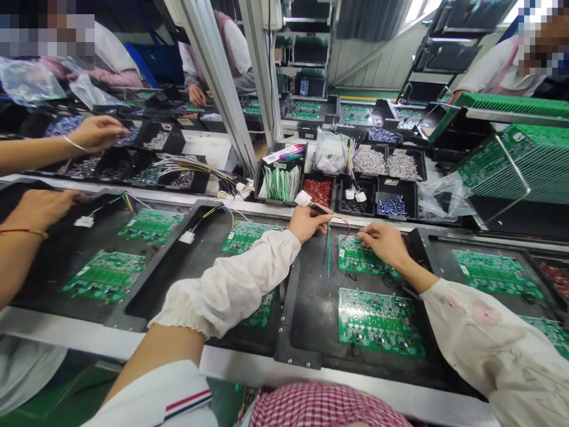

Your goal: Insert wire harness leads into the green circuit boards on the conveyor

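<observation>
My left hand (pixel 306 223) is closed around a wire harness (pixel 326 210), with its white connector sticking out past the fingers. Several coloured wires hang and curve from it toward the upper green circuit board (pixel 349 254). At that board's far edge my right hand (pixel 383 242) is pinched, thumb against forefinger; what sits between the fingertips is too small to make out. A second circuit board (pixel 377 320) lies flat, nearer to me, in the same black tray (pixel 306 320).
Beyond the tray stand bins of red parts (pixel 317 191), blue parts (pixel 391 205) and green-and-white strips (pixel 280 182). Trays with boards (pixel 498 273) lie on both sides. A co-worker's hands (pixel 95 133) are at the left. A rack of boards (pixel 515 160) stands at the right.
</observation>
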Available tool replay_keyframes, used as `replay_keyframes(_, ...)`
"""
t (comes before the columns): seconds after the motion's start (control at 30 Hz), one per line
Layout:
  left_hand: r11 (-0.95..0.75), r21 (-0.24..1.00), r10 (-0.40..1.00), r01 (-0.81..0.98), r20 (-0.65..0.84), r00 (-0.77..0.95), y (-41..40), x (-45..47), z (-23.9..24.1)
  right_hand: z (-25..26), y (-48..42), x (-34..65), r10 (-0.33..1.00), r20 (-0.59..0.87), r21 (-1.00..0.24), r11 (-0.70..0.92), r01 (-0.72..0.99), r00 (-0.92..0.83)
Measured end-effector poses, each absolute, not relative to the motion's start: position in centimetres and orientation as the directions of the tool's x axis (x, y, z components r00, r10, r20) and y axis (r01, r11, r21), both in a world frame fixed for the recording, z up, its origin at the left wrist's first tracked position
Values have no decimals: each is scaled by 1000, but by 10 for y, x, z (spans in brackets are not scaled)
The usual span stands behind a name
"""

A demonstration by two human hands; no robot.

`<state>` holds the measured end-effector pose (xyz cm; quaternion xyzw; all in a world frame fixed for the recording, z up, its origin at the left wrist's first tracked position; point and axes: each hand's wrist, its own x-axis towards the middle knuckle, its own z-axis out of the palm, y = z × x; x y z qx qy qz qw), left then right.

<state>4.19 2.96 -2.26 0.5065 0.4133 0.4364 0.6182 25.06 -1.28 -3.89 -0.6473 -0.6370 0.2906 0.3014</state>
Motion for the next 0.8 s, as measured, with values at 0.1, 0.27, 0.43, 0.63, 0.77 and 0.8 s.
replay_keyframes(0.1,94,989,956,-114,-58,286,30,42,-23,-43,-15,251,999,8,-756,-15,654,33)
replay_keyframes(0.27,89,989,956,-119,-51,289,29,41,-24,-41,-17,250,999,3,-732,-26,680,42)
replay_keyframes(0.43,96,988,955,-117,-58,292,27,41,-21,-36,-17,247,998,53,-637,5,771,37)
replay_keyframes(0.63,104,989,954,-102,-70,290,26,41,-18,-38,-19,242,970,209,-362,193,912,-122)
replay_keyframes(0.77,109,989,957,-97,-77,281,26,41,-18,-34,-18,247,982,137,-422,178,889,-131)
replay_keyframes(0.8,112,989,958,-93,-82,276,26,42,-18,-30,-18,248,991,93,-460,126,879,-93)
